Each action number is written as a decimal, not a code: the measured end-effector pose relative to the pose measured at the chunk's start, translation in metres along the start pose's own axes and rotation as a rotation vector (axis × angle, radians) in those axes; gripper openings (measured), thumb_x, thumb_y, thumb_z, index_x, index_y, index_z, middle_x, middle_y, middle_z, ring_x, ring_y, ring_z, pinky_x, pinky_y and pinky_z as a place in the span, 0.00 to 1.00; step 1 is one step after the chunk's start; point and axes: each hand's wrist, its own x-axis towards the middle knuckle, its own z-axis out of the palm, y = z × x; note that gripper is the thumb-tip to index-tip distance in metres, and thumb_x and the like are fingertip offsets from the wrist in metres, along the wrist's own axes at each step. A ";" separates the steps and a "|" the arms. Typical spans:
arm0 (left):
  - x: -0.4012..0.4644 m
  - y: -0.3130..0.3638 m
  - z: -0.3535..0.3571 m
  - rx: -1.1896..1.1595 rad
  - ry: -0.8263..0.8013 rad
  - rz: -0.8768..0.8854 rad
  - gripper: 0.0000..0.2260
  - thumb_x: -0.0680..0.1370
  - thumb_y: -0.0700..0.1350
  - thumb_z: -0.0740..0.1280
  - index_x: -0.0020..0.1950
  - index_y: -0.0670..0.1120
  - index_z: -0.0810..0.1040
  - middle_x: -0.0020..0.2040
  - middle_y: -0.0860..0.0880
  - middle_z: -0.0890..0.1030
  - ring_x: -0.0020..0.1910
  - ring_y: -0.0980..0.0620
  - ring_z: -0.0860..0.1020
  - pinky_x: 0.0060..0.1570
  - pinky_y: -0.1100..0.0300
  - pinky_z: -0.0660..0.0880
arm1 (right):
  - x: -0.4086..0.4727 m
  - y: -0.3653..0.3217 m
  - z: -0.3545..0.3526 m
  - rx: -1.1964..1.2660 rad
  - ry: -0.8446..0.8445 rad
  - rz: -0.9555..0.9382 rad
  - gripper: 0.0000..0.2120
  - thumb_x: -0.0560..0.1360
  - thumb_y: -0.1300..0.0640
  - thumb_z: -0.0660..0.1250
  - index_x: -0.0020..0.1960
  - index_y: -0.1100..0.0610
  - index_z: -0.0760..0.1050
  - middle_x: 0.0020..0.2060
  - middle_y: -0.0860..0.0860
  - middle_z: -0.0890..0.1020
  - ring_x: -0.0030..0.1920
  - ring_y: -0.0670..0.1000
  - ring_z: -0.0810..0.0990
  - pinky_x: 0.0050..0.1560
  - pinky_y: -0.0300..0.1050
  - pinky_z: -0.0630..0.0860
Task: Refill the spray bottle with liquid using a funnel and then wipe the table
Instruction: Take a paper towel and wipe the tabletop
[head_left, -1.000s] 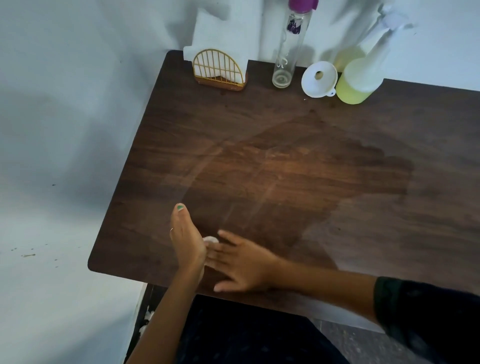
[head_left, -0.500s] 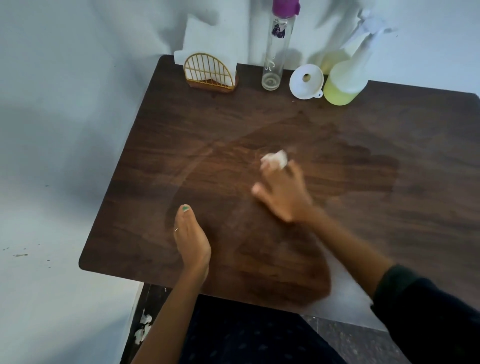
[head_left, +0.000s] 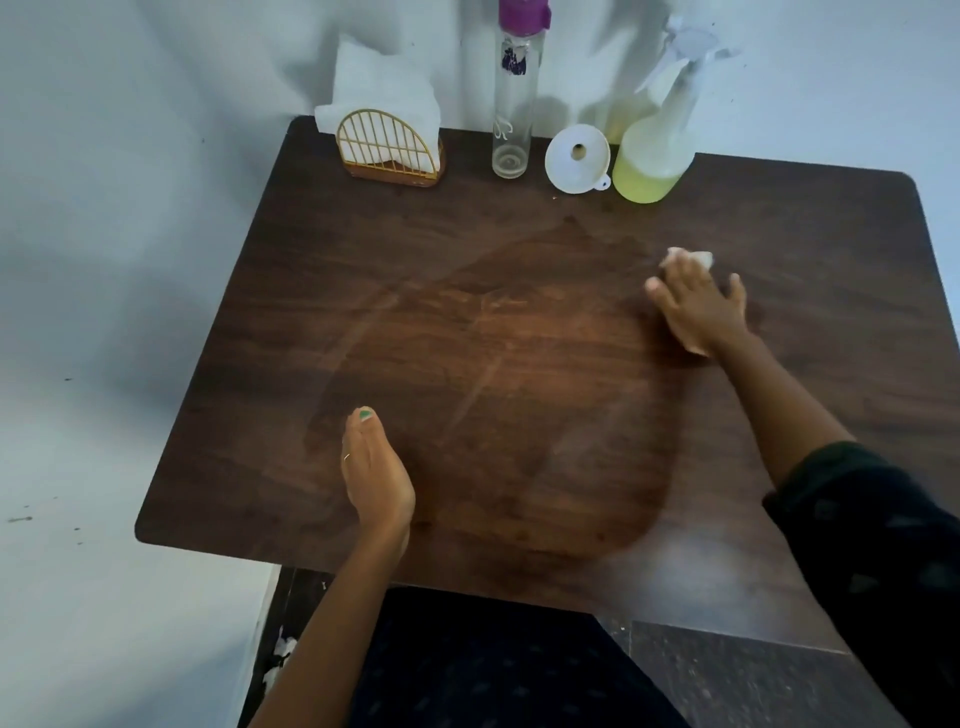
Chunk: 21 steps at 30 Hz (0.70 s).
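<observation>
**Tissue pressed flat under the right hand on the damp tabletop**

A crumpled white tissue (head_left: 688, 257) lies on the dark wooden tabletop (head_left: 810, 218), its edge peeking out beyond the fingertips of the right hand (head_left: 698, 306). That hand's grip is spread: fingers straight and fanned, palm down, pressing the tissue against the wood, with the arm reaching in from the lower right in a dark sleeve (head_left: 872, 519). A broad wet patch (head_left: 493, 405) darkens the wood to the left of this hand and toward the person.

The left hand (head_left: 376, 467) rests on its edge across the patch, near the front of the tabletop, fingers straight and pressed together, holding nothing.

Beyond the right hand, by the wall, stands the spray bottle (head_left: 657, 150), partly filled with yellow-green liquid. Touching it on the left lies a white funnel (head_left: 576, 158), tipped on its side. Further left stand a tall clear bottle (head_left: 514, 104) with a purple cap, nearly empty, and a gold wire holder (head_left: 387, 150) with white napkins (head_left: 379, 88).
</observation>
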 end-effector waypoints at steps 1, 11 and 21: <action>-0.001 -0.001 0.002 0.025 -0.002 0.017 0.23 0.83 0.54 0.48 0.75 0.45 0.62 0.75 0.47 0.64 0.74 0.49 0.61 0.73 0.55 0.56 | 0.005 0.004 -0.003 0.032 -0.015 0.075 0.35 0.77 0.34 0.39 0.77 0.53 0.49 0.78 0.47 0.49 0.77 0.46 0.46 0.73 0.64 0.40; -0.014 -0.006 0.015 0.079 0.023 0.090 0.23 0.83 0.52 0.49 0.74 0.42 0.64 0.74 0.44 0.66 0.75 0.47 0.61 0.74 0.49 0.55 | -0.224 -0.136 0.095 -0.235 -0.161 -1.064 0.42 0.74 0.29 0.47 0.75 0.61 0.58 0.76 0.56 0.59 0.77 0.58 0.51 0.72 0.57 0.46; -0.026 -0.017 0.015 0.054 -0.060 0.036 0.26 0.81 0.59 0.49 0.75 0.47 0.62 0.75 0.48 0.65 0.74 0.49 0.62 0.74 0.49 0.57 | -0.066 0.057 0.008 -0.089 0.000 -0.014 0.40 0.74 0.31 0.34 0.77 0.54 0.53 0.77 0.50 0.53 0.77 0.47 0.49 0.73 0.60 0.45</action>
